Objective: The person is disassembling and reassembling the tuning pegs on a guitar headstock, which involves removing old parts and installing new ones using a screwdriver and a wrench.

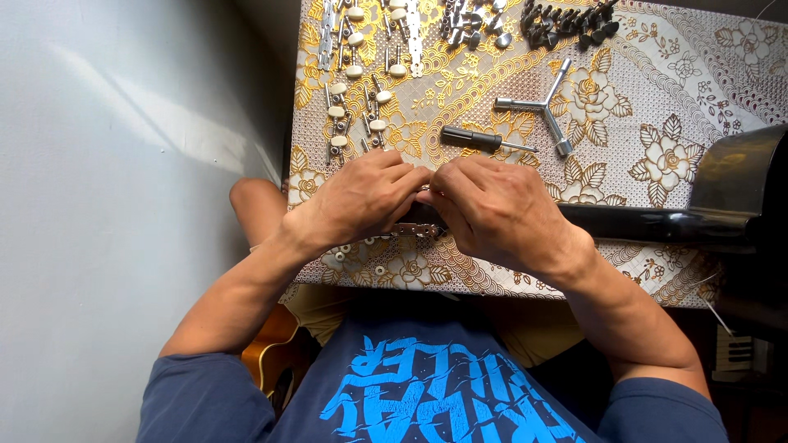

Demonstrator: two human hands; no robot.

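Left hand (365,197): it is curling over the end of a black guitar neck (640,220); the fingers are closing on something small at the headstock, too hidden to name, so how tight the grip is I cannot tell.
Right hand (492,209): it is meeting the left, fingertips pinching at the same spot; what they are holding is hidden too.
Neck: it is lying across the near edge of the bench (657,98), its headstock under both hands, a metal tuner strip (414,230) showing just below them.
Progress: judging by that strip, tuner fitting is under way; many loose tuners (361,107) are waiting in rows at the far left.
Tools: a screwdriver (480,139) and a three-armed wrench (542,107) are lying untouched, just beyond the hands.
Surface: a gold floral cloth is covering the bench.
Room: a pale wall (123,164) is standing at the left; an amber guitar body (275,361) is resting by the knee.
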